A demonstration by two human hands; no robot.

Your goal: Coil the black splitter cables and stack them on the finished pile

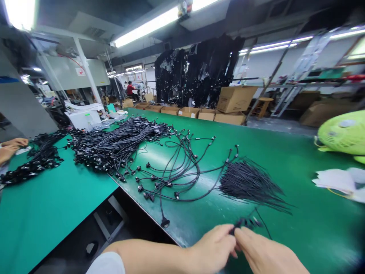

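Both hands are together at the bottom edge of the view, and the small black bundle (244, 222) is right at the fingertips, poking out just past them on the far side. The left hand (211, 245) has its fingers curled in and pinching the near end of it, and the right hand (266, 249) comes in from the other side with its fingers closed on the same spot, so the two are basically touching. It's pretty blurry there, so I can't tell exactly how the bundle is folded. A thin black strip (264, 223) sticks out near it, just above the right hand. A bit farther out on the green table (302, 232) there's a fanned-out heap of thin black strips (251, 184), near the hands but not touching them. Loose black cables (196, 167) sprawl ahead and to the left, plugs and all, and beyond those sits a big cable pile (119, 139), well apart from the hands. Way over left, a co-worker's hands (10, 149) are beside another dark cable heap (38, 161).
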